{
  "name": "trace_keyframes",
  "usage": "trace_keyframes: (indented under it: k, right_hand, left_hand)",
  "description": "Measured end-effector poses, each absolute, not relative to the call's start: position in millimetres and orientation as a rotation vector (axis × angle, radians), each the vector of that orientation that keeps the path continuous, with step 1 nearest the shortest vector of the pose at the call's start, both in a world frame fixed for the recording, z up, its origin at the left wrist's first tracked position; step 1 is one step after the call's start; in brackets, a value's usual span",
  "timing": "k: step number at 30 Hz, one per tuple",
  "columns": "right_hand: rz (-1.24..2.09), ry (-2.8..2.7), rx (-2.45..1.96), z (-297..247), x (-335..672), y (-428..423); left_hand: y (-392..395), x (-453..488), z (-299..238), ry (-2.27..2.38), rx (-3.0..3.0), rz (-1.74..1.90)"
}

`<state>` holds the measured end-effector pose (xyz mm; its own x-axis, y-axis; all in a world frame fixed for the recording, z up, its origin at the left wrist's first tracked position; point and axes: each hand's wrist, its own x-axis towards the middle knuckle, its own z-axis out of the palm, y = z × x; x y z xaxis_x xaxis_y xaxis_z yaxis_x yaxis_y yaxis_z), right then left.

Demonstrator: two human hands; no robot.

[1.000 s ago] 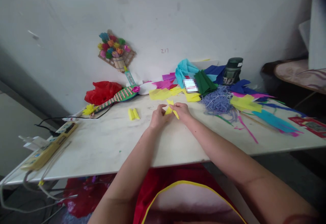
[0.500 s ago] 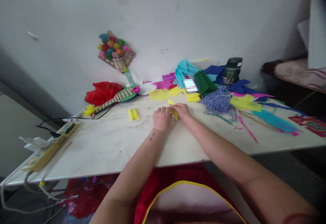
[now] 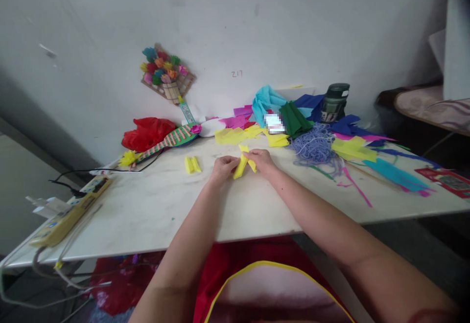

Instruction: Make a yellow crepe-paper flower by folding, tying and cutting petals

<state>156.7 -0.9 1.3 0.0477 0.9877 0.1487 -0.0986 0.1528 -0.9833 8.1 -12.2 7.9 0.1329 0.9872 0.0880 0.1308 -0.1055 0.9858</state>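
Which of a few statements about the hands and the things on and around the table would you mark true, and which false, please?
1. The right hand holds yellow paper, with the left hand close beside it. True.
2. The bottle lies on its side. False: the bottle stands upright.
3. Two small yellow pieces lie to the left of the left hand. True.
4. The power strip is at the right end of the table. False: the power strip is at the left end.
5. The yarn is to the right of the right hand. True.
6. The flowers by the wall are all red. False: the flowers come in several colours, blue and yellow among them.
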Motion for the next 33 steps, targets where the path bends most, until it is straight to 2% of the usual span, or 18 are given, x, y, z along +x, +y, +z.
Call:
trace_keyframes:
  k: [8, 18, 33]
  right_hand:
    - [1.128, -1.271, -1.038, -0.6, 157.3, -2.0]
    - [1.121, -1.101, -0.989, -2.3, 157.2, 6.2]
    - [1.195, -0.979, -1.018, -0.9, 158.6, 6.0]
  left_hand:
    - [-13.0, 3.1, 6.4, 1.113, 1.493, 1.0]
    - [-3.3, 3.8, 1.7, 1.249, 1.391, 1.24]
    - [-1.5, 8.5, -0.8, 1.403, 1.362, 1.263]
